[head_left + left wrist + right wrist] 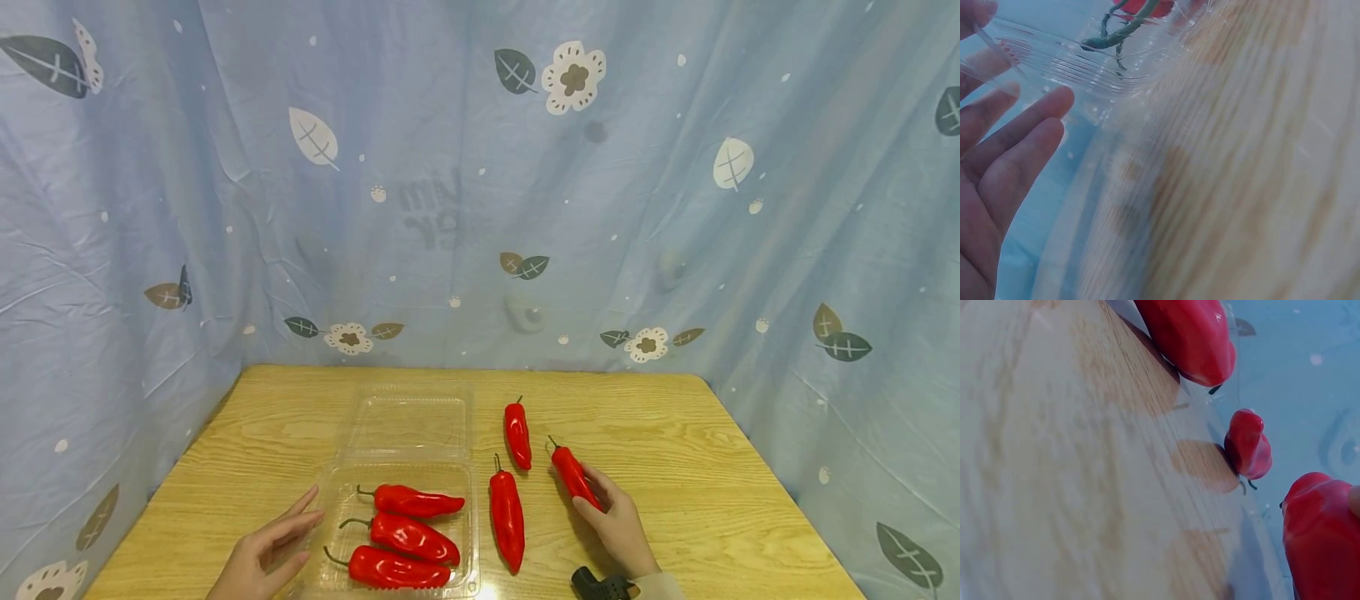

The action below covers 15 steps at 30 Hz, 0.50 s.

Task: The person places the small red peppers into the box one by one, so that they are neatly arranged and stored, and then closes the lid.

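My right hand (617, 527) grips a red pepper (573, 475), thumb on one side and fingers on the other, stem pointing away. In the right wrist view that pepper (1322, 537) fills the lower right corner, with a fingertip on its edge. Two more red peppers lie to its left on the table, a long one (507, 521) and a shorter one (517, 435) farther back. Inside a clear plastic clamshell box (474, 533) rest three red peppers (408, 537) with green stems. Beside the box's left wall, my left hand (266, 550) has its fingers loosely extended, holding nothing.
The box's clear lid (411, 421) lies folded back on the wooden table (645, 417). A blue patterned curtain (450, 208) hangs behind the table and along both sides. A black device (600, 585) sits at the right wrist.
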Each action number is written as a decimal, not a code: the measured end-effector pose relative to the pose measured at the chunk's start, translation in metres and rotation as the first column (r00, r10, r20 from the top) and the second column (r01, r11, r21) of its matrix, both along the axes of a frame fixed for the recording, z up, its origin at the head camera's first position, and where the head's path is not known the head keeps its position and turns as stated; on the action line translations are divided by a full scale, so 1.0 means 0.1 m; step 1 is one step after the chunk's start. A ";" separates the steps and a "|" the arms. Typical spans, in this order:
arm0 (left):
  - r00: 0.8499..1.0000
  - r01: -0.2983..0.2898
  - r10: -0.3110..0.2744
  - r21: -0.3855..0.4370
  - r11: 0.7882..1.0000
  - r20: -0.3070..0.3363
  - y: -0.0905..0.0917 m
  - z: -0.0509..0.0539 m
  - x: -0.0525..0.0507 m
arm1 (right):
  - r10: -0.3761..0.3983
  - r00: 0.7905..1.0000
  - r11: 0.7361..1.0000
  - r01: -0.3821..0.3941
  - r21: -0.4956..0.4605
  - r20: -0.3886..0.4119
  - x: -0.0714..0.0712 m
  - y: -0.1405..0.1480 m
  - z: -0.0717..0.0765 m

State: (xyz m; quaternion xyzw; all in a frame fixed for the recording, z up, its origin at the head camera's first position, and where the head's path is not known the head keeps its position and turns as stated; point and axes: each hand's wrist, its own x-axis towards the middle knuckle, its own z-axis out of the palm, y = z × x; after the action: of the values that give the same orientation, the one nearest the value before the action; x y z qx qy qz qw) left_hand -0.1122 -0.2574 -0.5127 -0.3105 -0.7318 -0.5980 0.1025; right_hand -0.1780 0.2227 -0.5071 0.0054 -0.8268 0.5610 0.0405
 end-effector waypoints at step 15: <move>0.999 0.002 -0.002 -0.001 1.000 0.045 0.00 0.02 0.00 | 0.016 0.995 0.999 -0.019 -0.030 -0.098 0.03 -0.03 0.03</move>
State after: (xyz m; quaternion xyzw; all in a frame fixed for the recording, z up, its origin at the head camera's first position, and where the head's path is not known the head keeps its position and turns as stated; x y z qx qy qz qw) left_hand -0.1119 -0.2574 -0.5103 -0.2978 -0.7340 -0.6045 0.0853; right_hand -0.1746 0.2197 -0.5043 0.0393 -0.8150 0.5731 0.0761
